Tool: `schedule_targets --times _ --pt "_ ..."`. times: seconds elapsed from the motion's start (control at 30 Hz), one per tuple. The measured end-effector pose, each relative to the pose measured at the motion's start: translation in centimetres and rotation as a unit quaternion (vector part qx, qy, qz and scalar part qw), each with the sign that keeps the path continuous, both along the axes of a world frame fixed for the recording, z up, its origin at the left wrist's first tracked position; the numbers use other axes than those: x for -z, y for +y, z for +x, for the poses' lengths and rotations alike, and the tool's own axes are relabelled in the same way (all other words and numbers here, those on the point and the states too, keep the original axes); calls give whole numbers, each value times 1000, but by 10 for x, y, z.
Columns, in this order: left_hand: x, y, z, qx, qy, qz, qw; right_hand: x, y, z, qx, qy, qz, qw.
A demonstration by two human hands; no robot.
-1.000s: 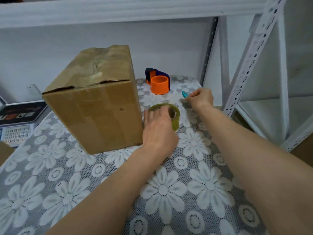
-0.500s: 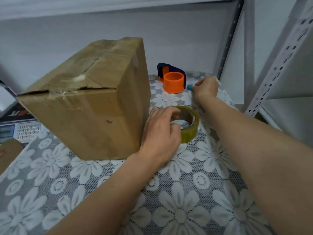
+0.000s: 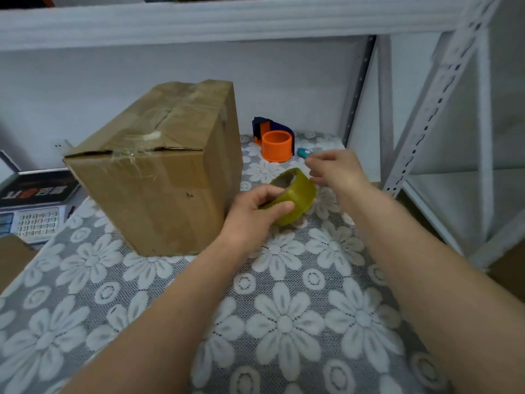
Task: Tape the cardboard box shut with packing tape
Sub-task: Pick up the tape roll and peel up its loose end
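Note:
A brown cardboard box (image 3: 159,177) stands on the flowered tablecloth, its top flaps closed with old crumpled tape along the seam. Right beside it, my left hand (image 3: 255,211) grips a yellowish roll of packing tape (image 3: 298,194), tilted and raised off the cloth. My right hand (image 3: 335,172) hovers just right of the roll with its fingers apart and nothing in them. A small teal item (image 3: 303,152) lies on the cloth at its fingertips.
An orange and blue tape dispenser (image 3: 275,140) sits behind the roll near the wall. A calculator (image 3: 34,223) and a dark booklet (image 3: 37,189) lie at the left. White metal shelf posts (image 3: 426,115) rise on the right, and a shelf board (image 3: 199,21) runs overhead.
My left hand has lifted and tilted the tape roll off the cloth. My right hand has let go of the teal item and drawn back toward the roll.

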State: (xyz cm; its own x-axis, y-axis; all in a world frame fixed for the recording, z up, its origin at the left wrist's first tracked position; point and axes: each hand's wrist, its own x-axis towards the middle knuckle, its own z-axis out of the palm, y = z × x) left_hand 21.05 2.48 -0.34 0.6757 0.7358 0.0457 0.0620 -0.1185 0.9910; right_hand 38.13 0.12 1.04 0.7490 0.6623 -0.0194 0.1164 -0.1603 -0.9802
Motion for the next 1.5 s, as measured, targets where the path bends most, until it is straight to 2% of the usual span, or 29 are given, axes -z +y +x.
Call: schedule_targets --times 0.1,0.23,0.3,0.47,0.7,0.9,1.07,1.27,1.5 --pt "-7 -8 -11 20 -56 -92 994 -3 -28 -34 -5 88 24 996" --pt "-5 -18 -22 17 -94 -98 991 -6 -56 -71 -13 210 50 976" --pt "-6 -27 -27 24 -109 -107 988 -13 -69 -86 -34 241 62 968" --pt "-13 -54 -37 37 -150 -154 976 -22 -101 -113 -72 219 124 965" --pt "-5 -89 -56 64 -159 -196 965 -8 -149 -131 -166 184 196 949" --pt "5 -86 -74 -10 -161 -250 955 11 -145 -150 -222 134 193 946" --pt "14 -65 -68 -31 -172 -244 954 32 -124 -153 -197 153 218 943" --pt "31 -49 -58 -32 -219 -266 938 37 -96 -146 -114 164 201 959" --pt "35 -48 -65 23 -238 -247 939 39 -89 -147 -84 242 268 929"
